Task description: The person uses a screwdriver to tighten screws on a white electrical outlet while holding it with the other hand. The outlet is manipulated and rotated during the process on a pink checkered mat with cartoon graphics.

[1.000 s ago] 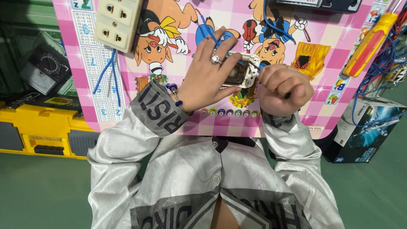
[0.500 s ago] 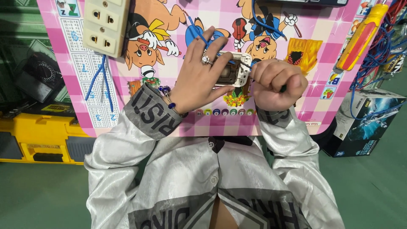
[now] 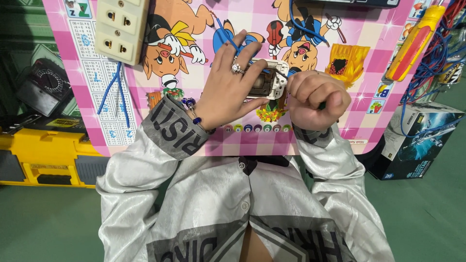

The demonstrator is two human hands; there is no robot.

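Pink checkered cartoon-printed tabletop (image 3: 369, 73) supports the work: left hand (image 3: 233, 92) grips the white plastic switch module (image 3: 267, 82); right hand (image 3: 315, 99), fisted around a barely visible tool, works its edge. Blue wires (image 3: 228, 34) attached; assembly unfinished.

The person sits over a pink checked cartoon-printed counter (image 3: 194, 140). The left hand (image 3: 233, 85), with a ring and a beaded bracelet, lies spread over a small white electrical socket unit (image 3: 269, 80), fingers across its top. The right hand (image 3: 313, 99) is curled into a fist just beside the unit's right edge; what it grips is hidden. Blue wires (image 3: 228, 36) run from under the left fingers up across the counter. A cream wall-socket block (image 3: 120, 30) rests at the upper left with blue wire hanging below it. A yellow and red screwdriver (image 3: 415, 43) lies at the upper right. A yellow case (image 3: 43, 153) and a dark meter (image 3: 46, 87) sit to the left, a printed box (image 3: 422, 140) to the right.
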